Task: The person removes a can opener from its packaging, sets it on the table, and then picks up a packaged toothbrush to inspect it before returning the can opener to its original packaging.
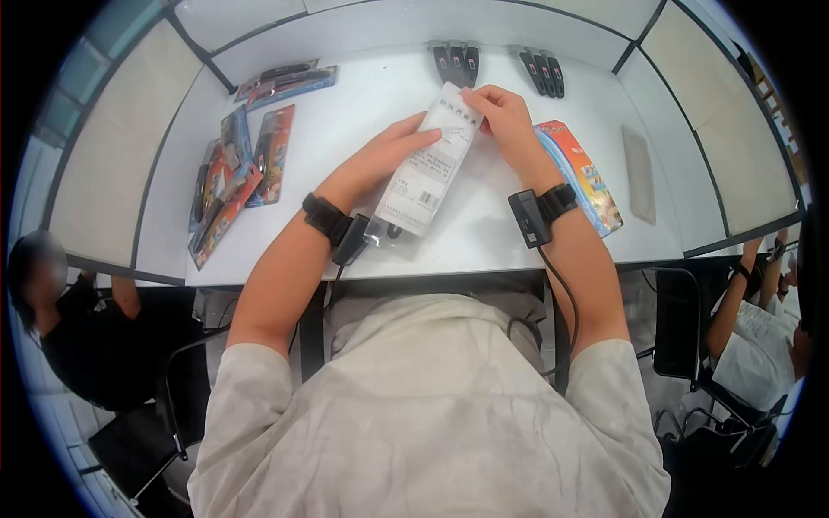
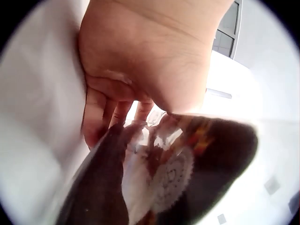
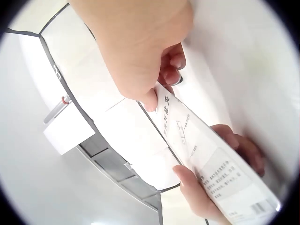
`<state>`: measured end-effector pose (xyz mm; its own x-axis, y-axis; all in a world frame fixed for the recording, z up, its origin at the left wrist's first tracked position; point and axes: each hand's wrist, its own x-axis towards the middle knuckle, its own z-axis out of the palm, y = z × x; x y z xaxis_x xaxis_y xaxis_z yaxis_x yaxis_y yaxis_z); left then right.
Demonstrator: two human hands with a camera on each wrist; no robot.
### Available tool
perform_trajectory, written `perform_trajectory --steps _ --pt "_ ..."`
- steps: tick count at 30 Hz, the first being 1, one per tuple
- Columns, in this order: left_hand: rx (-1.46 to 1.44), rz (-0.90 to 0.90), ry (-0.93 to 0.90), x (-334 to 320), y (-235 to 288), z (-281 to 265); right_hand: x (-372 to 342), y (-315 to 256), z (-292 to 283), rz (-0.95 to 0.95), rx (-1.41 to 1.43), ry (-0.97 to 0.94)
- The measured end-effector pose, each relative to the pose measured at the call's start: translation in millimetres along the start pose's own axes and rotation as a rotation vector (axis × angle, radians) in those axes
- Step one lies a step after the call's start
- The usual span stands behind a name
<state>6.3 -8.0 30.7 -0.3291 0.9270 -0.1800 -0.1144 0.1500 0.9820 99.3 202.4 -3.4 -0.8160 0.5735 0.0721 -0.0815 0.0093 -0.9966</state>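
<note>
A long package with a white printed back [image 1: 429, 164] is held above the table between both hands, tilted with its top to the right. The left hand [image 1: 389, 155] grips its left side, thumb on the printed face. At the top corner the right hand [image 1: 509, 121] pinches the package with thumb and fingers. In the right wrist view, the right hand [image 3: 145, 61] holds the printed card [image 3: 206, 154] at its end, and the left thumb [image 3: 192, 187] lies on its face. The left wrist view shows the left hand [image 2: 140, 61] behind clear, shiny plastic [image 2: 173, 178].
Several carded packages [image 1: 272, 155] lie at the left of the table [image 1: 363, 95]. Black-handled tools [image 1: 456, 62] stand in two groups at the back [image 1: 542, 73]. An orange and blue card [image 1: 583, 177] and a clear plastic shell [image 1: 639, 173] lie at the right.
</note>
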Motion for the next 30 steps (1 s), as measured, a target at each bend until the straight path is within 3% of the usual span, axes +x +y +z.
perform_trajectory --steps 13,16,19,30 --pt "0.042 0.019 -0.037 -3.4 2.3 -0.9 13.4 11.1 -8.5 -0.003 0.229 0.201" --pt "-0.016 0.031 -0.025 0.4 -3.1 -5.5 10.1 4.7 -14.4 0.137 0.359 0.094" --pt "-0.107 0.041 0.003 5.0 -8.0 -8.8 -5.0 -5.8 2.1 0.161 0.111 -0.092" --pt "0.001 0.074 -0.040 7.0 -9.9 -11.6 10.1 5.9 -5.7 0.000 0.317 0.199"
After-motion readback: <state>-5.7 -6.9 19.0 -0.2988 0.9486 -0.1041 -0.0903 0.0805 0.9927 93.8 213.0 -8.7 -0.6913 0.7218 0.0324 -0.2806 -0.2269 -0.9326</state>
